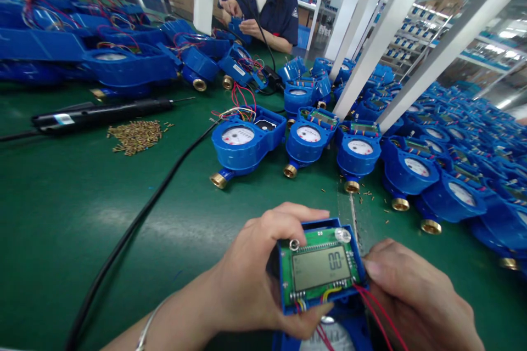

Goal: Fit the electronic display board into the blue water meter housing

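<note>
Head view: at six o'clock the left hand (251, 274) clasps the LCD module (321, 269) by its left rim, and the right hand (415, 296) pinches its right edge beside the red wires (379, 312). It is probably light, rigid and fragile, best held by the blue frame, never the glass.
</note>
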### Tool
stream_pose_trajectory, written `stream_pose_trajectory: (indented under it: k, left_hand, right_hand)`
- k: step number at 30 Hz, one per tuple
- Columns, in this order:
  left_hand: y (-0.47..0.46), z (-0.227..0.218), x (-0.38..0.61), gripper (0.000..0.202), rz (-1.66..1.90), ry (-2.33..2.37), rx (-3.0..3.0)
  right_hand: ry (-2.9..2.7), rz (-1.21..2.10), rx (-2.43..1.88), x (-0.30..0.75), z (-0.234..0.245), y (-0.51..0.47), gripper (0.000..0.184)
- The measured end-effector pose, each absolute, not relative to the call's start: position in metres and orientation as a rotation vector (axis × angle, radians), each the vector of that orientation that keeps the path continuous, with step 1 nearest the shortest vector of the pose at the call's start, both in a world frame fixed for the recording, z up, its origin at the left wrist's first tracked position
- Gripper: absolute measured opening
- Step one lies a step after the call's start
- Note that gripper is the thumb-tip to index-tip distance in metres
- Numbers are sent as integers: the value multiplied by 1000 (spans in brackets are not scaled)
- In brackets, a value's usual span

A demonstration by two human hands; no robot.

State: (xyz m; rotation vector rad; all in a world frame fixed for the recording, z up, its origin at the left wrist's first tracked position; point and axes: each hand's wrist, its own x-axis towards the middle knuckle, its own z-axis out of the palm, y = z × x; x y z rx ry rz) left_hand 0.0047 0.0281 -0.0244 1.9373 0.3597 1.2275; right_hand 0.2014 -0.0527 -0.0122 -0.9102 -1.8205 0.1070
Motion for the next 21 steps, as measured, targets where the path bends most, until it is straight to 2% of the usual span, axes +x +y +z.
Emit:
stream_pose_trajectory:
  k: [6, 13, 21]
  left_hand:
    - [26, -24, 7, 62, 1274, 369, 1889]
    - [30, -22, 6, 62, 1263, 386, 1888]
    - [29, -20, 5, 61, 1229, 403, 1892]
  right_hand:
    - [-1822, 121, -914, 199, -11, -52, 51]
    - [-1766, 254, -891, 200, -15, -46, 45]
    - [-1981, 105, -1076, 208, -3, -44, 14]
